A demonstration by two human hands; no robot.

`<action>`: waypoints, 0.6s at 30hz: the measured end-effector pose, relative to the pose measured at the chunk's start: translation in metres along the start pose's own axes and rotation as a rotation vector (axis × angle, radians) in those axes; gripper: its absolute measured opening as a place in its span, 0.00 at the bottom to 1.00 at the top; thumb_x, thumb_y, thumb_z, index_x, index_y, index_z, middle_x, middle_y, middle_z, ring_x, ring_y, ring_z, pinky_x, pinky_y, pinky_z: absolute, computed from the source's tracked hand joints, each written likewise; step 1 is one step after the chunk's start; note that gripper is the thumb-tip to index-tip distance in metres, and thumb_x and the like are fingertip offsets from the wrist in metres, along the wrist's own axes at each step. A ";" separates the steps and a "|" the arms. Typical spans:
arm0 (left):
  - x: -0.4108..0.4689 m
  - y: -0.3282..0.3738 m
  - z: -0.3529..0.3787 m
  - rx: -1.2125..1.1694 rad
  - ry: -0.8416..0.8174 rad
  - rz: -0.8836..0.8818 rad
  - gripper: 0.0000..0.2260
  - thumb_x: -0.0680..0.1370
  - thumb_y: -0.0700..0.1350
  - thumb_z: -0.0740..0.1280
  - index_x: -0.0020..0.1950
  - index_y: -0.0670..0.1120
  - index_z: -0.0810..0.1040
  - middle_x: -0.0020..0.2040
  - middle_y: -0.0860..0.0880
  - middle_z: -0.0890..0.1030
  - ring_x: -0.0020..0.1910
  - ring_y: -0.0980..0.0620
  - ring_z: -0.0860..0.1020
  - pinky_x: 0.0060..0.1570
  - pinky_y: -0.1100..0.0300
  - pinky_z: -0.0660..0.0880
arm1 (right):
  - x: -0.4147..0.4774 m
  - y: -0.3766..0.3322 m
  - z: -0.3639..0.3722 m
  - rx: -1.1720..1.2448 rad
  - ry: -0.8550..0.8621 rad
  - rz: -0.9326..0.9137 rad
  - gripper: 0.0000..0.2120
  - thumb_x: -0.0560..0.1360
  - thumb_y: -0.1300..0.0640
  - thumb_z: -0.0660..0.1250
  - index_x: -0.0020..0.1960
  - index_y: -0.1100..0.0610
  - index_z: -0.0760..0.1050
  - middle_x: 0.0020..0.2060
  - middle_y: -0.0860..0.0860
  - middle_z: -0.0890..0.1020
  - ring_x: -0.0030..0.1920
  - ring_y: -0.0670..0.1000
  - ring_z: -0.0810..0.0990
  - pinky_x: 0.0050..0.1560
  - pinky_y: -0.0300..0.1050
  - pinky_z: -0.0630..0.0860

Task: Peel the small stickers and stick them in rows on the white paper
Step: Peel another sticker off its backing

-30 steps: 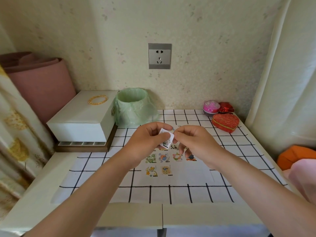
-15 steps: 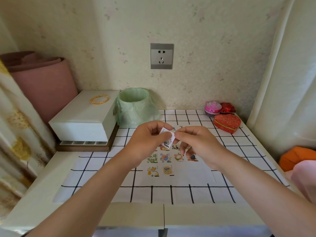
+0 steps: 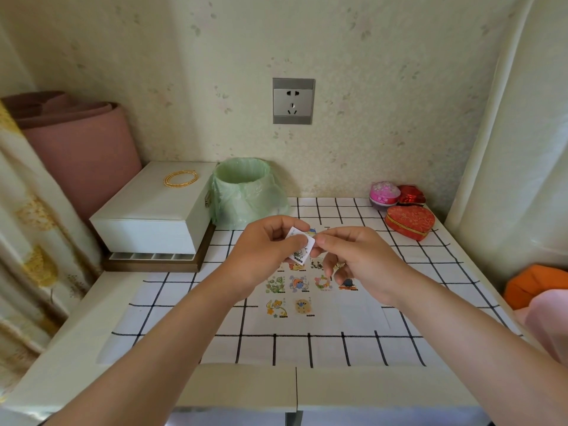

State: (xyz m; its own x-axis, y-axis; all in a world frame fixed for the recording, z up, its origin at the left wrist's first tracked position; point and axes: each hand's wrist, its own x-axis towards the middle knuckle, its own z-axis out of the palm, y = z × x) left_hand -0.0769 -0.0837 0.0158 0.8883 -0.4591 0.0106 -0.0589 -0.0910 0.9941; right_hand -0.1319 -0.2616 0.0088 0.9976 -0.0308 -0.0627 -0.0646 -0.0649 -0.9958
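Between your two hands, raised a little above the table, is the small sticker, a white square with a printed figure facing you. Your left hand pinches it, thumb on the front and curled fingers behind. Your right hand meets it from the other side: thumb and forefinger are pressed together at the square's right edge, and the other fingers curl loosely underneath. Whether the sticker has begun to lift from its backing is too small to tell.

Directly below both hands the white paper lies flat on the checked cloth. Some stickers on it are partly hidden under your fingers. Just on your side of the knuckles runs a row of four stickers, and nearer to you, beside your left wrist, sits a pair of stickers.

Beyond your left hand stands a bin lined with a pale green bag. To the left of the bin is a white box with a gold bangle lying on its lid. Beyond your right hand, out past the fingertips and to the right, a red heart-shaped box rests on the cloth, and a pink round box sits behind it against the wall. High above both hands, a wall socket is set into the wall.
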 end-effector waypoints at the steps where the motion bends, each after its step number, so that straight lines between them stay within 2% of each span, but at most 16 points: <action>1: 0.000 0.000 0.000 0.001 -0.001 0.000 0.07 0.78 0.35 0.68 0.53 0.43 0.82 0.45 0.43 0.85 0.37 0.54 0.81 0.34 0.66 0.75 | 0.000 0.000 0.000 -0.007 0.002 -0.005 0.08 0.80 0.58 0.67 0.50 0.60 0.84 0.42 0.52 0.85 0.32 0.51 0.77 0.29 0.42 0.72; 12: 0.000 -0.002 0.001 0.010 -0.002 0.004 0.06 0.78 0.36 0.68 0.52 0.44 0.82 0.45 0.42 0.85 0.37 0.54 0.81 0.34 0.66 0.75 | -0.002 0.000 0.003 -0.103 0.021 -0.039 0.09 0.82 0.59 0.64 0.49 0.59 0.82 0.39 0.49 0.83 0.31 0.52 0.77 0.28 0.41 0.72; 15: 0.000 -0.002 0.003 0.001 -0.001 0.005 0.06 0.78 0.36 0.68 0.53 0.44 0.82 0.42 0.47 0.84 0.36 0.55 0.81 0.35 0.66 0.75 | -0.003 0.000 0.004 -0.096 0.013 -0.041 0.10 0.82 0.59 0.63 0.48 0.59 0.81 0.39 0.48 0.83 0.31 0.51 0.76 0.27 0.41 0.71; 17: 0.000 -0.006 0.005 0.038 0.055 0.035 0.08 0.77 0.39 0.70 0.55 0.48 0.82 0.45 0.52 0.83 0.39 0.57 0.80 0.39 0.65 0.76 | -0.004 -0.001 0.006 -0.102 0.022 -0.050 0.10 0.83 0.59 0.63 0.46 0.58 0.81 0.39 0.48 0.82 0.30 0.51 0.76 0.26 0.40 0.71; 18: 0.001 -0.010 0.007 0.143 0.127 0.076 0.09 0.76 0.42 0.72 0.55 0.52 0.81 0.48 0.55 0.82 0.42 0.59 0.79 0.41 0.66 0.76 | -0.004 -0.002 0.007 -0.117 0.038 -0.055 0.10 0.82 0.59 0.63 0.46 0.58 0.81 0.38 0.47 0.82 0.29 0.50 0.76 0.26 0.40 0.71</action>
State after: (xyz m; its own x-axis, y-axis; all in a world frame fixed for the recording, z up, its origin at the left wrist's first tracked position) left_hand -0.0781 -0.0892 0.0051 0.9286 -0.3550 0.1079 -0.1843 -0.1889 0.9646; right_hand -0.1358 -0.2545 0.0101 0.9981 -0.0618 -0.0035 -0.0148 -0.1834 -0.9829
